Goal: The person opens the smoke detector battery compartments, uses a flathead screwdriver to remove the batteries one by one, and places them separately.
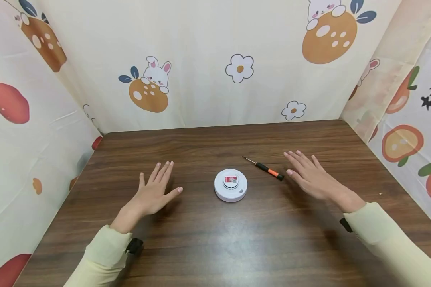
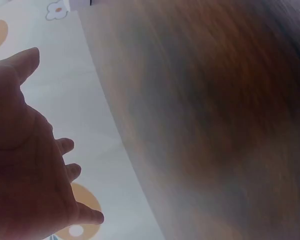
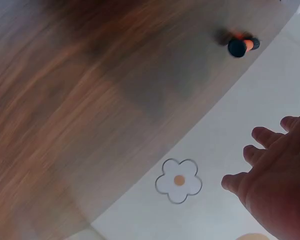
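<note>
Head view: left hand [image 1: 154,193] flat, palm down, fingers straight and close together, thumb splayed toward centre, holding nothing, low over wooden table [image 1: 208,235], left of white round smoke detector [image 1: 230,185] and apart from it. Right hand [image 1: 310,175] likewise spread wide, palm down, fingers straight and pointing up-left, empty, just beside handle end of small screwdriver [image 1: 265,169], not gripping it; contact with handle tip hard to judge. Screwdriver lying flat, black and orange handle toward right hand, thin shaft pointing up-left, just behind and right of detector, not touching it. Detector near table centre between both hands, red and grey label on its raised middle. Both forearms in pale yellow sleeves [image 1: 388,235], angled in from lower corners; dark strap at each wrist. Printed cloth backdrop [image 1: 208,48] with rabbits, flowers and fruit on three sides. Left wrist view: heavily blurred; left hand [image 2: 25,165] seen from palm side at left edge, thumb raised, fingertips slightly bent and loose, nothing held; brown table [image 2: 210,130] and pale backdrop [image 2: 80,115] behind. Right wrist view: right hand [image 3: 277,175] at lower right, fingers loosely extended, empty; screwdriver [image 3: 240,45] seen end-on at upper right, black butt with orange behind, clear of the fingers; table [image 3: 90,110] blurred, flower print on backdrop [image 3: 179,181] below.
</note>
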A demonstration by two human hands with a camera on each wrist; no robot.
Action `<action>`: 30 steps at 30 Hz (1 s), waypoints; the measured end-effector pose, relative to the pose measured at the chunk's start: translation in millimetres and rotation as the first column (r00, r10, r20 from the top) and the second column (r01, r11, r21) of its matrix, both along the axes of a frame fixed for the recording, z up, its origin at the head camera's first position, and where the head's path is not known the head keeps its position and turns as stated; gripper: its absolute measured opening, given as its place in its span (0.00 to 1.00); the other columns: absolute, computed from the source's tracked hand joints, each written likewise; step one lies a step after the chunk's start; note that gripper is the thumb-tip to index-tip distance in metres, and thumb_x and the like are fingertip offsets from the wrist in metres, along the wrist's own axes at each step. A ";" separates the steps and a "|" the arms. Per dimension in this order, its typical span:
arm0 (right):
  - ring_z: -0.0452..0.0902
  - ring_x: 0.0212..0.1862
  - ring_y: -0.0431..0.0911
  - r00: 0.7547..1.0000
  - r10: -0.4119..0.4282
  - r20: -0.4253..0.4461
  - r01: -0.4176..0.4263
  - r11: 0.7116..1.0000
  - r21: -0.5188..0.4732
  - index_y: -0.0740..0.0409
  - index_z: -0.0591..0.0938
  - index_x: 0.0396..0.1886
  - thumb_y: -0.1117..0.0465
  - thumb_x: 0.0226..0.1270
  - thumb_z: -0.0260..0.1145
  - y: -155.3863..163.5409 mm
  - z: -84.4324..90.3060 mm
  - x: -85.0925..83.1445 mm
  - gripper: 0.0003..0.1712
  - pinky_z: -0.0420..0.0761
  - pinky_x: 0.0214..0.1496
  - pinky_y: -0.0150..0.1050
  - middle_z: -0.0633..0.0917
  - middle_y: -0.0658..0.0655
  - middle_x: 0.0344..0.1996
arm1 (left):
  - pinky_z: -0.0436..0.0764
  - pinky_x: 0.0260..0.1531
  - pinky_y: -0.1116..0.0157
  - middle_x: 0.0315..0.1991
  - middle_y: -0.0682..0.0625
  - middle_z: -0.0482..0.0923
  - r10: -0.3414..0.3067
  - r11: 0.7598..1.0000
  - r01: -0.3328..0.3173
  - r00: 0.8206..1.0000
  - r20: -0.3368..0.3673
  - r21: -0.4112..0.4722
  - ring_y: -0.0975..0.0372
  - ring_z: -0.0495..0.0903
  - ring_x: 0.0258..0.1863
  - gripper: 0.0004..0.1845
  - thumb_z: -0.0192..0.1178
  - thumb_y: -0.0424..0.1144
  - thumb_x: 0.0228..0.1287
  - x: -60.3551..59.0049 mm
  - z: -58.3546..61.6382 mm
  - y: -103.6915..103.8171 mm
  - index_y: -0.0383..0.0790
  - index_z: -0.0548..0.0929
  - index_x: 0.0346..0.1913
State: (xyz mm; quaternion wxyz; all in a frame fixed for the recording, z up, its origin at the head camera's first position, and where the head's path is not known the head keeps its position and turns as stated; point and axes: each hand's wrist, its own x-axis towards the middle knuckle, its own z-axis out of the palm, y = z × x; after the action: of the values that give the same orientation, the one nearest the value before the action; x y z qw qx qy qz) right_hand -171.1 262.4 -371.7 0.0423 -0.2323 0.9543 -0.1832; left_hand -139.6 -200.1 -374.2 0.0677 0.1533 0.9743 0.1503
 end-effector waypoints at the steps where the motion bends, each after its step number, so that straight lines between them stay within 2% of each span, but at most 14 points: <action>1: 0.37 0.74 0.59 1.000 0.005 -0.004 -0.005 1.000 0.000 0.55 0.47 0.76 0.45 0.78 0.40 -2.5 -0.9 -0.5 0.35 0.32 0.69 0.64 0.50 0.63 0.74 | 0.31 0.60 0.30 0.76 0.41 0.38 -0.003 1.000 0.003 1.000 0.001 0.003 0.47 0.33 0.73 0.45 0.43 0.62 0.70 -0.3 -0.8 1.8 0.42 0.36 0.76; 14: 0.37 0.74 0.56 0.997 0.074 -0.023 -0.074 0.997 -0.005 0.52 0.50 0.76 0.44 0.77 0.42 -34.7 -12.9 -3.4 0.34 0.35 0.70 0.63 0.53 0.60 0.74 | 0.36 0.64 0.34 0.76 0.43 0.40 -0.058 0.998 0.058 0.998 -0.013 0.031 0.48 0.34 0.73 0.44 0.47 0.60 0.70 -6.2 -6.6 30.1 0.41 0.41 0.76; 20: 0.39 0.74 0.57 0.992 0.113 -0.047 -0.113 0.994 -0.004 0.52 0.53 0.76 0.43 0.76 0.45 -49.8 -16.3 -5.2 0.35 0.39 0.70 0.64 0.55 0.60 0.73 | 0.37 0.65 0.35 0.76 0.43 0.41 -0.075 0.997 0.075 0.997 -0.007 0.018 0.48 0.35 0.73 0.45 0.49 0.61 0.68 -8.6 -8.5 42.5 0.41 0.42 0.76; 30: 0.40 0.73 0.59 0.963 0.263 -0.056 -0.261 0.965 0.034 0.59 0.52 0.75 0.38 0.69 0.55 -73.3 -20.8 -8.1 0.46 0.41 0.70 0.64 0.53 0.61 0.73 | 0.38 0.65 0.36 0.75 0.42 0.41 -0.124 0.992 0.124 0.992 0.019 -0.008 0.48 0.34 0.73 0.46 0.51 0.61 0.67 -12.2 -9.6 61.2 0.40 0.44 0.76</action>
State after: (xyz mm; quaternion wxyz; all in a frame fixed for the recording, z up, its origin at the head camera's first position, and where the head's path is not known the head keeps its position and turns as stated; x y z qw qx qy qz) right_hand -179.3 189.1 -392.5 0.0406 -0.3613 0.9183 -0.1565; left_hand -151.8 -138.9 -383.8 0.0868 0.2120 0.9629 0.1430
